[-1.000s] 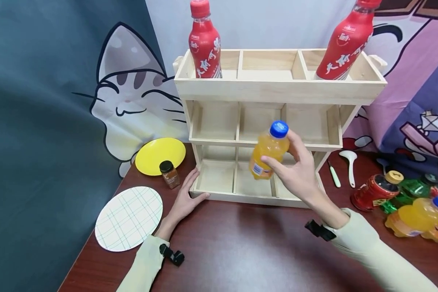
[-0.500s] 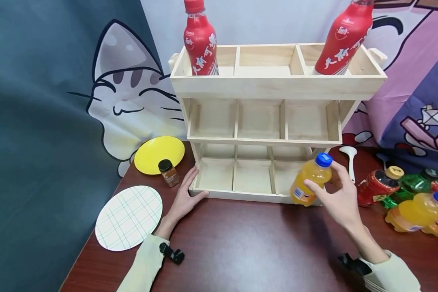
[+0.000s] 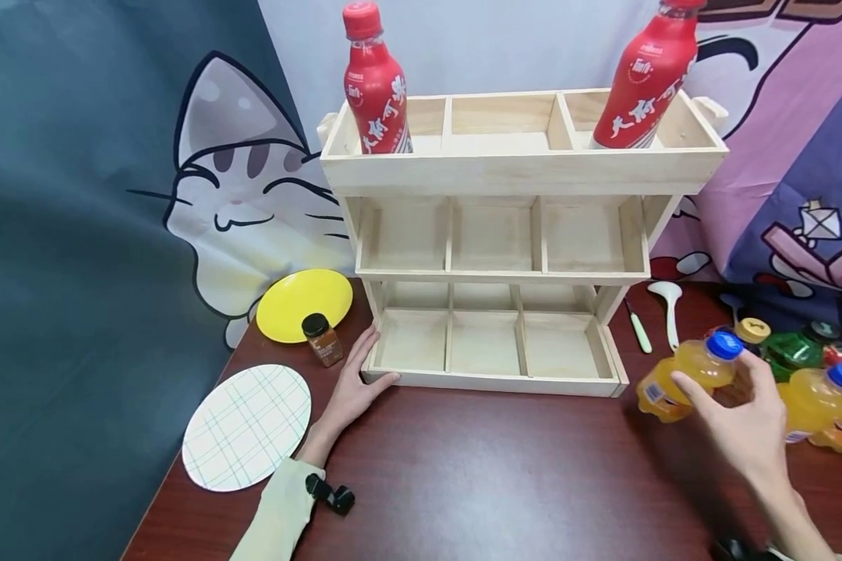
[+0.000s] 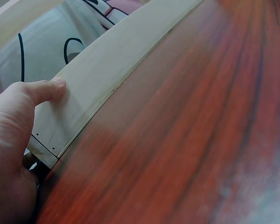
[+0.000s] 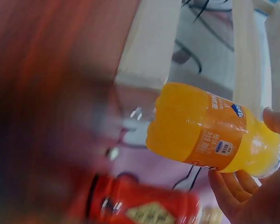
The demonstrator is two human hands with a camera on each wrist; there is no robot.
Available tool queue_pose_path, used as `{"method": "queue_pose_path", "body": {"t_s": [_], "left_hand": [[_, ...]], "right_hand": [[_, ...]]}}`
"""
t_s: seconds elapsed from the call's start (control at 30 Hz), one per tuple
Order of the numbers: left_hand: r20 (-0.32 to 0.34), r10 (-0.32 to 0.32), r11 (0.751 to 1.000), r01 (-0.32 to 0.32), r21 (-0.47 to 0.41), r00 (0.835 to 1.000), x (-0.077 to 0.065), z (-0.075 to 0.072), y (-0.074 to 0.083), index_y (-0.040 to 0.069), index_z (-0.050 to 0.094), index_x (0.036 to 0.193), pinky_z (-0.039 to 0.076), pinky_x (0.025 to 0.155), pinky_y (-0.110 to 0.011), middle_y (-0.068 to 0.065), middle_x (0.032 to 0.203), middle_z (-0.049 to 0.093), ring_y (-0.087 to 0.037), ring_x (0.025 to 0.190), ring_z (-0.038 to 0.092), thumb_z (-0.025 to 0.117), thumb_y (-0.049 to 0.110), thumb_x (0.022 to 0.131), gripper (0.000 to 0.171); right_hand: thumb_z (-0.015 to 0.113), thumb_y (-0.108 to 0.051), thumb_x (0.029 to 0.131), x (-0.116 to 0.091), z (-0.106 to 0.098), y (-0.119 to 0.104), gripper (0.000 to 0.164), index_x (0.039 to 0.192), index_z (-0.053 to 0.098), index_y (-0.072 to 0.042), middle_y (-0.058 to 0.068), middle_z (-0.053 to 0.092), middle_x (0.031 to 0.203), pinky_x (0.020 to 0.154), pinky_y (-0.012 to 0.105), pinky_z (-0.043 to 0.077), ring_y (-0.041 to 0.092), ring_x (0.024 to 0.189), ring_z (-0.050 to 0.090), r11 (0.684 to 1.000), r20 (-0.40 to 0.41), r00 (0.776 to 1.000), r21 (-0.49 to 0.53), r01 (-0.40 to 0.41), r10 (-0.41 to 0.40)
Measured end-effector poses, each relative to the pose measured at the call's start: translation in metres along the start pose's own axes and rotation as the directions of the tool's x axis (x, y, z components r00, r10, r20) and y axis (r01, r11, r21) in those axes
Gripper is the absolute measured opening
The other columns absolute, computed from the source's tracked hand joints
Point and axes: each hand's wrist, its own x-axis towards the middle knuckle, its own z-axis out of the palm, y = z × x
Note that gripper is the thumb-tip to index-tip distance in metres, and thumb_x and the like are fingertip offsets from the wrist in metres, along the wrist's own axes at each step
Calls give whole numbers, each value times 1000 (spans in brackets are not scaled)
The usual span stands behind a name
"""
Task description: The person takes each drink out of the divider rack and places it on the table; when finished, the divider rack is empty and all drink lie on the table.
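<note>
In the head view my right hand grips a bottle of orange soda with a blue cap, right of the shelf and above the table. The bottle is tilted, its cap toward the upper right. The right wrist view shows the bottle's orange label between thumb and fingers. My left hand rests at the lower left corner of a three-tier wooden shelf. Its thumb lies on the front board, and its fairly straight fingers run along the side. Two red bottles stand in the top tier, one left, one right.
Left of the shelf are a yellow plate, a brown jar with a black lid and a checked white plate. At right lie a white spoon and a green-handled tool, near several drink bottles, including a green one.
My right hand has carried the orange soda bottle from in front of the shelf's middle to the right and down, past the shelf's right end. The left hand has stayed at the corner.
</note>
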Motion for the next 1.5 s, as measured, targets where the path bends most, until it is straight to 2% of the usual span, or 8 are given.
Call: {"method": "queue_pose_path", "body": {"t_s": [0.27, 0.5, 0.7, 0.87, 1.2, 1.33, 1.43, 1.5], "left_hand": [[0, 5, 1000, -5, 18, 1000, 2, -2, 3, 14, 34, 139, 25, 104, -42, 7, 148, 22, -12, 135, 21, 73, 38, 72, 80], [1, -9, 1000, 9, 15, 1000, 0, 0, 0, 15, 34, 139, 24, 105, -41, 8, 147, 22, -12, 135, 21, 73, 37, 72, 81], [-6, -6, 1000, 6, 14, 1000, 2, -4, 1, 16, 33, 139, 24, 105, -44, 8, 148, 22, -12, 135, 20, 73, 37, 72, 81], [-6, 1, 1000, -1, 12, 1000, 2, -4, 1, 15, 33, 139, 24, 105, -45, 8, 148, 22, -13, 135, 21, 73, 36, 72, 81], [-1, -13, 1000, 13, -4, 1000, 0, -1, 1, 16, 34, 139, 23, 106, -43, 12, 147, 21, -8, 135, 21, 73, 40, 71, 81], [3, -8, 1000, 8, -2, 1000, 0, -1, 2, 15, 34, 139, 23, 106, -43, 11, 147, 21, -9, 135, 21, 72, 41, 72, 81], [4, -8, 1000, 8, -5, 1000, 0, -1, 2, 16, 34, 139, 23, 106, -44, 9, 148, 21, -11, 135, 21, 72, 40, 72, 81], [3, -14, 1000, 14, -5, 1000, 0, -1, 2, 17, 34, 139, 23, 106, -44, 9, 147, 21, -12, 135, 21, 73, 39, 72, 81]], "right_hand": [[78, -31, 67, 8, -21, 32, 75, 130, 37, -37, -6, 48, 127, 74, -1, 35, -4, 105, 44, 941, -38, 959, -186, -282, 280], [76, -33, 69, 9, -25, 46, 76, 132, 33, -37, 3, 43, 137, 89, 8, 32, 6, 119, 39, 921, -86, 948, -225, -317, 306], [74, -23, 72, 12, -23, 37, 83, 134, 21, -39, 8, 36, 139, 108, 28, 24, 22, 127, 34, 960, -75, 985, -223, -169, 156], [72, -14, 73, 16, -26, 28, 80, 138, 27, -27, 16, 34, 137, 106, 47, 23, 37, 123, 34, 961, -21, 1000, -277, -7, 1], [71, -18, 75, 20, -36, 26, 82, 141, 22, -11, 25, 27, 135, 103, 57, 18, 43, 121, 27, 936, 86, 996, -347, 56, -28], [72, -20, 74, 25, -37, 13, 80, 139, 27, -13, 21, 30, 134, 104, 48, 22, 36, 118, 29, 941, 53, 996, -330, 80, -66], [74, -16, 70, 37, -37, -4, 72, 133, 40, -22, -6, 42, 123, 99, 25, 25, 12, 111, 37, 952, -48, 984, -263, 154, -173], [74, -12, 69, 48, -36, -21, 65, 128, 47, -23, -21, 41, 114, 93, 16, 25, -1, 105, 38, 945, -109, 953, -202, 256, -282]]}}
